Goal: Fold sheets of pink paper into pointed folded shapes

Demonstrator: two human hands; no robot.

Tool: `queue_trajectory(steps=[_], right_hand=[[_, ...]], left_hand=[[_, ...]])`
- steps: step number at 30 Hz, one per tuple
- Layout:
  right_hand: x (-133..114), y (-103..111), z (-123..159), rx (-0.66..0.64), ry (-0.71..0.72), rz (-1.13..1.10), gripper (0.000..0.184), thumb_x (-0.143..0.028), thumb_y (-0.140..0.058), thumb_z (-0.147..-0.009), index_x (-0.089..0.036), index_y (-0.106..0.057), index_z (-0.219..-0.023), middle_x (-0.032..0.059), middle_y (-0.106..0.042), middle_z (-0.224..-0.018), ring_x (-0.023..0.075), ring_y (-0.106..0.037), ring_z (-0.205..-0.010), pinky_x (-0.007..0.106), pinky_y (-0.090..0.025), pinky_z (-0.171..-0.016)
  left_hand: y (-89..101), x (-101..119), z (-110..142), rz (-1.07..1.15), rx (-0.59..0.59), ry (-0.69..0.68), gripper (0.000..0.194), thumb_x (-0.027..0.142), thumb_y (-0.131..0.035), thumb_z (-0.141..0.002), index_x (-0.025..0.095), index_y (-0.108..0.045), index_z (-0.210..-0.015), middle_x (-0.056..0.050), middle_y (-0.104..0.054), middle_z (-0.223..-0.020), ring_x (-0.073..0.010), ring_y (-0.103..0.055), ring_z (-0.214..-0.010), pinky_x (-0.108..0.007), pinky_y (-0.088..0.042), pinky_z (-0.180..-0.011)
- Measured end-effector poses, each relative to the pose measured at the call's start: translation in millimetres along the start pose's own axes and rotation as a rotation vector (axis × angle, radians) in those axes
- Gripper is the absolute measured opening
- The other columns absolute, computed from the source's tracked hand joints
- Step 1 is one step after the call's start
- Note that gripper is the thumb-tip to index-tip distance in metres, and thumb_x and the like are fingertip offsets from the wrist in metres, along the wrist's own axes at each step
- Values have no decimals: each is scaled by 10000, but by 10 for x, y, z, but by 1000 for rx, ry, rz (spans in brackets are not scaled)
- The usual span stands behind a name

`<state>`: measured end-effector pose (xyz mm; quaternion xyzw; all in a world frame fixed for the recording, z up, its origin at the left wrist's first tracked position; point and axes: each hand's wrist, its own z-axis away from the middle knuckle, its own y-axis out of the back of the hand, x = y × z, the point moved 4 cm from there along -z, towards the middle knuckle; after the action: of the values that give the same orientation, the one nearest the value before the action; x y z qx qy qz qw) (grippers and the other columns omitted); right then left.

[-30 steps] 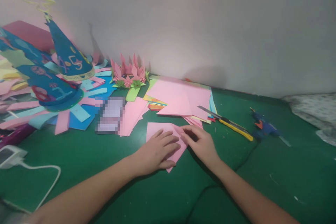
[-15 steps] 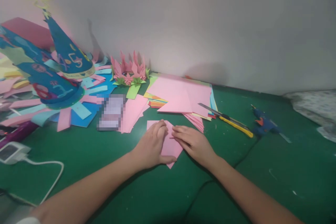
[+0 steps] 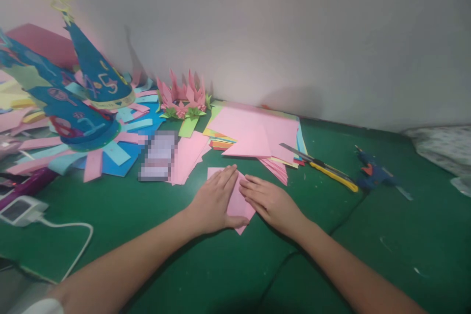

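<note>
A folded pink paper sheet (image 3: 238, 204) lies on the green table (image 3: 154, 235) in front of me. My left hand (image 3: 214, 201) lies flat on its left half, fingers stretched and together, pressing it down. My right hand (image 3: 272, 202) rests on its right edge, fingers extended flat toward the left hand. Most of the sheet is hidden under both hands; only a strip between them and a corner at the near side show.
A stack of coloured paper topped with pink (image 3: 257, 132) lies behind the hands, with a yellow utility knife (image 3: 324, 169) and a blue glue gun (image 3: 373, 174) to the right. Pink paper flowers (image 3: 182, 98), blue party hats (image 3: 88, 93) and paper strips crowd the left. A white charger (image 3: 20, 210) sits near left.
The right side of the pink sheet has been folded over toward the middle. My left hand shifted slightly right and both hands came close together, flattening the fold.
</note>
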<state>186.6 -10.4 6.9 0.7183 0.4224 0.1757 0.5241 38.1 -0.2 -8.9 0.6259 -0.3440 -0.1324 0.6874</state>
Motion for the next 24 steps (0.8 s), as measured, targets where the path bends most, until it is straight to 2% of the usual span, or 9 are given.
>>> queue_trajectory(steps=[6, 24], right_hand=[[-21, 17, -12, -8, 12, 4, 307, -151, -413, -918, -126, -660, -1099, 109, -645, -1175, 252, -557, -1154, 416, -495, -966], [-1, -2, 5, -47, 9, -35, 304, -159, -406, -929, -119, -654, -1100, 95, -646, -1179, 252, -534, -1181, 399, -486, -980]], left_hand=[[-8, -16, 9, -34, -1, 5, 1027, 757, -455, -702, 48, -239, -1413, -187, -205, -1496, -312, -174, -1393, -465, -168, -1136], [-9, -20, 6, -53, -26, 17, 1034, 748, -468, -702, 39, -232, -1418, -180, -197, -1499, -308, -171, -1395, -468, -154, -1133]])
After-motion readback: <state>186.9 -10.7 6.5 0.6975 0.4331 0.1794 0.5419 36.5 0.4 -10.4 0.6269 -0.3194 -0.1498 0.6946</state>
